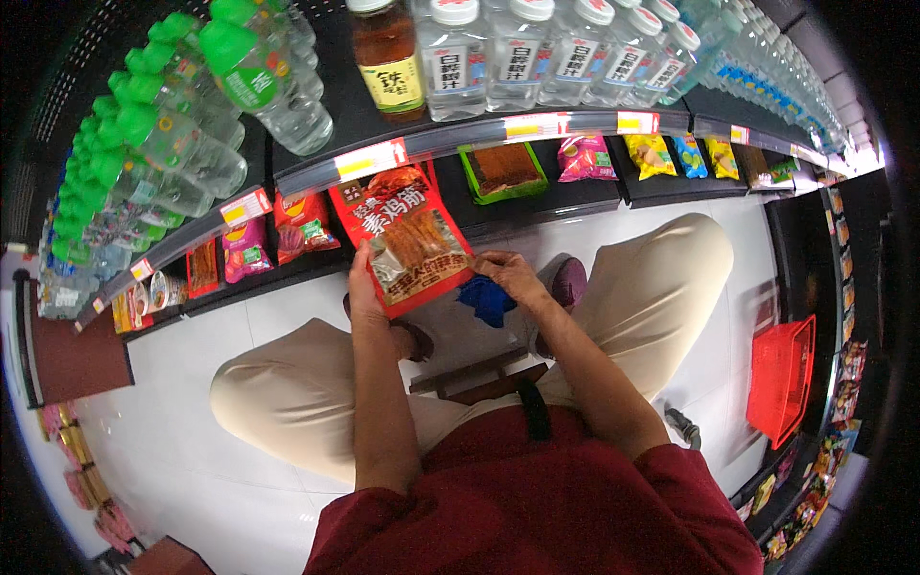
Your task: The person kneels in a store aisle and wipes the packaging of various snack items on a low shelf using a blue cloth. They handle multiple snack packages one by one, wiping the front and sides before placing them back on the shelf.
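Observation:
A red snack pouch (408, 241) with a clear window is held in front of the lower shelf, tilted, its top end near the shelf's price rail. My left hand (365, 282) grips its left edge. At the pouch's lower right corner is my right hand (509, 273), its fingers closed on a crumpled blue cloth (487, 300) that hangs below them; the fingertips meet the pouch corner. A green-edged snack pack (503, 172) lies on the lower shelf to the right of the pouch, and a red chip bag (302, 224) stands to its left.
Green-capped bottles (162, 129) and clear white-capped bottles (454, 65) crowd the upper shelf, with a brown-drink bottle (389, 61) between them. Its price rail (460, 140) juts above the lower shelf. A pink chip bag (586, 158) lies further right. Behind, right, is a red basket (780, 381).

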Tool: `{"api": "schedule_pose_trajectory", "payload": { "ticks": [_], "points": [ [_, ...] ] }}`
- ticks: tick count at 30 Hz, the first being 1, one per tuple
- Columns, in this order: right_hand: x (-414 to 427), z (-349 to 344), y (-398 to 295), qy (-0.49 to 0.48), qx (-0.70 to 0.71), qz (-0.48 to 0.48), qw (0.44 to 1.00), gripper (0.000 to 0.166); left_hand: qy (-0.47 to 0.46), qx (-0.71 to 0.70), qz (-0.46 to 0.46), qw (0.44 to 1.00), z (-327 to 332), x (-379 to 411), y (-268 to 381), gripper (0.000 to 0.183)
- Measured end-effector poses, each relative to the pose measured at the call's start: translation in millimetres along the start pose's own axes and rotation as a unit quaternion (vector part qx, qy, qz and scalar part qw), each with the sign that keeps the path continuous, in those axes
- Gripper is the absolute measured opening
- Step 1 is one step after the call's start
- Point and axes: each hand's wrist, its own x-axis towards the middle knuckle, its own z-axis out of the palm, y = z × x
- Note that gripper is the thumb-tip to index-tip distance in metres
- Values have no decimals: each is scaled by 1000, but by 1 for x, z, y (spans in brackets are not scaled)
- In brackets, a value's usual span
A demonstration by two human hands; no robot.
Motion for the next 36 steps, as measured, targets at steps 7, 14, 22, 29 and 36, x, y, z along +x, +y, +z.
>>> {"api": "schedule_pose_trajectory", "payload": {
  "ticks": [7,14,22,29,36],
  "points": [
    [8,40,11,98,-233,7,968,25,104,290,101,946,19,-15,35,30],
    [22,55,5,157,-259,-87,949,24,80,410,120,900,5,9,59,32],
    [86,39,-3,191,-278,-110,935,24,91,492,169,849,7,77,77,20],
    [157,7,-10,84,-321,-141,933,30,114,516,120,840,-21,158,98,25],
    [185,6,-11,48,-361,-155,919,33,94,499,143,850,-68,204,100,41]
  ]
}}
